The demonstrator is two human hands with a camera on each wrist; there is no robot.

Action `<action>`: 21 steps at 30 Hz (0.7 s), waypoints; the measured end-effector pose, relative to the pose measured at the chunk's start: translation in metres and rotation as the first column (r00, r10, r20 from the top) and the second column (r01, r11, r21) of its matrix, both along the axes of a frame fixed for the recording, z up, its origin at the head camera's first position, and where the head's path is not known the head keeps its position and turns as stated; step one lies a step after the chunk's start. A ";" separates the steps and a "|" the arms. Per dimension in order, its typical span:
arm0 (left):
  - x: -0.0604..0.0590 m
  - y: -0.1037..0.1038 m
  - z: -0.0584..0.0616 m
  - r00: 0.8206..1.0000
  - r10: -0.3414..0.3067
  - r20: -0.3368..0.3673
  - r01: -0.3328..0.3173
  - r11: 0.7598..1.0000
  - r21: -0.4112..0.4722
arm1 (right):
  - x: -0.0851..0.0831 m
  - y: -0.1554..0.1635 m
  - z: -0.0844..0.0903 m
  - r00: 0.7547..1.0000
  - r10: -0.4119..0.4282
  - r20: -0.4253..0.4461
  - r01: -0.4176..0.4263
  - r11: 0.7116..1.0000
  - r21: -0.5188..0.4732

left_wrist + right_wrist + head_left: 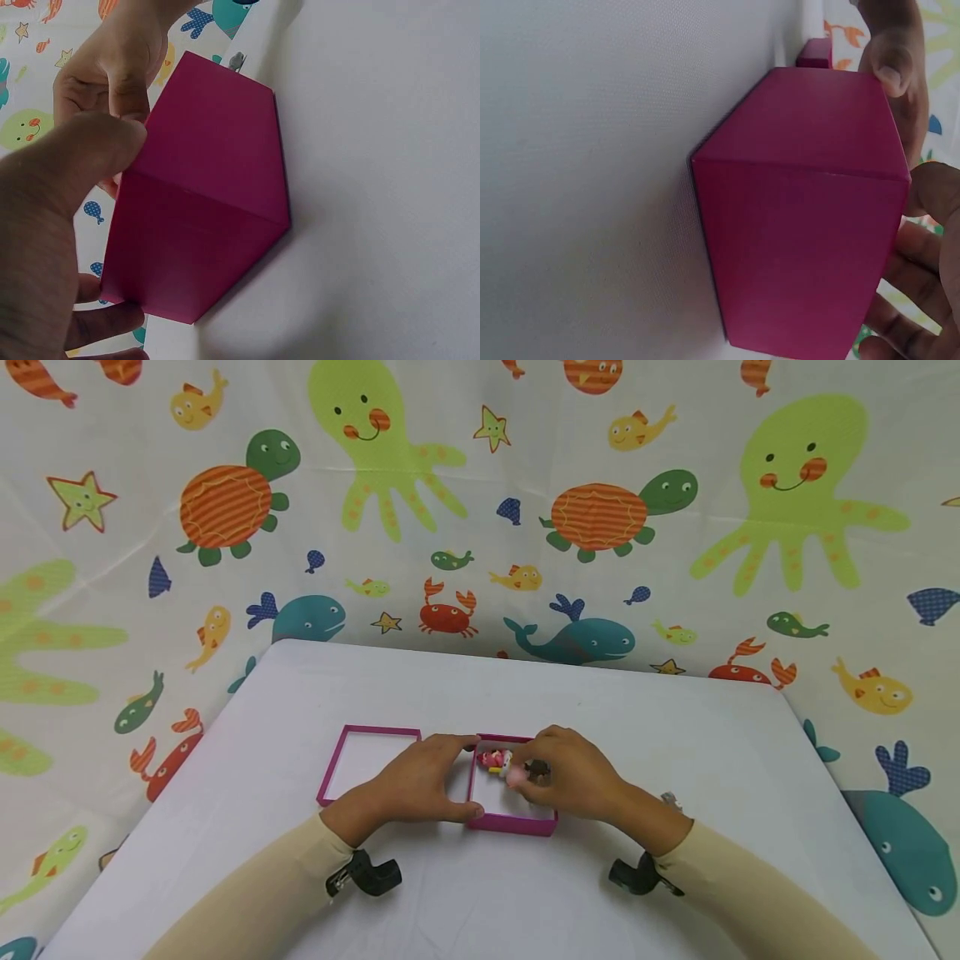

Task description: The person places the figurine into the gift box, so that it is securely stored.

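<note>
White counter [675, 752], sea-creature backdrop | left hand [420, 781] grip: thumb and fingers clasp magenta box [517, 821], left wall | right hand [570, 772] grip: pinches small pink toy [516, 774] above box interior | lid [367, 762] lies left of grips, off | judged: filling underway, closing remains

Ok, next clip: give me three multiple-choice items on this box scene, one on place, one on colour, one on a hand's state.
1. Where is the lid relative to the magenta box?
A on it
B beside it, on the left hand's side
C under it

2. What colour are the box's outer walls?
A magenta
B blue
C yellow

3. What is the left hand doing?
A lying flat away from the box
B holding the lid up
C holding the box's side

Key: 1 B, the lid lies open on the table; 2 A, both wrist views show magenta; 3 C, thumb and fingers bracket the box's wall.
</note>
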State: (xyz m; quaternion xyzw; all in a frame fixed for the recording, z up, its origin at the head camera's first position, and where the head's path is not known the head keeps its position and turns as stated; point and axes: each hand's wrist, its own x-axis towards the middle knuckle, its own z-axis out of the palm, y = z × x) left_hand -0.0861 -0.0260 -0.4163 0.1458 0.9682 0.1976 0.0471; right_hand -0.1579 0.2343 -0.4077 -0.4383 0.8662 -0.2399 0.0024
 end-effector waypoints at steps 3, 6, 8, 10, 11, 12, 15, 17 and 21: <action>0.000 0.000 0.000 1.000 -0.003 -0.001 0.004 1.000 0.005 | 0.000 -0.005 -0.001 1.000 0.016 0.004 -0.016 1.000 -0.001; 0.000 -0.001 0.000 1.000 -0.008 -0.001 0.008 1.000 0.006 | 0.000 -0.009 -0.002 1.000 0.022 0.012 -0.022 1.000 0.007; 0.000 -0.001 0.000 1.000 -0.010 -0.003 0.010 1.000 0.008 | 0.000 -0.012 -0.003 1.000 0.028 0.015 -0.028 1.000 0.013; 0.000 -0.001 0.000 1.000 -0.012 -0.005 0.012 1.000 0.012 | 0.001 -0.015 -0.005 0.999 0.032 0.017 -0.032 0.999 0.019; 0.000 -0.001 0.000 1.000 -0.013 -0.006 0.013 1.000 0.014 | 0.001 -0.016 -0.005 0.999 0.036 0.014 -0.036 0.999 0.023; 0.000 -0.001 0.000 1.000 -0.015 -0.008 0.015 1.000 0.016 | 0.001 -0.017 -0.006 0.999 0.043 0.011 -0.043 0.999 0.025; 0.000 -0.001 0.000 1.000 -0.019 -0.016 0.019 1.000 0.019 | 0.002 -0.021 -0.007 0.998 0.069 0.000 -0.069 0.997 0.024; 0.000 -0.001 0.000 1.000 -0.021 -0.017 0.021 1.000 0.018 | 0.003 -0.022 -0.008 0.997 0.081 -0.007 -0.081 0.996 0.031; 0.001 -0.001 0.000 1.000 -0.022 -0.017 0.023 0.999 0.022 | 0.005 -0.025 -0.010 0.996 0.093 -0.011 -0.092 0.994 0.053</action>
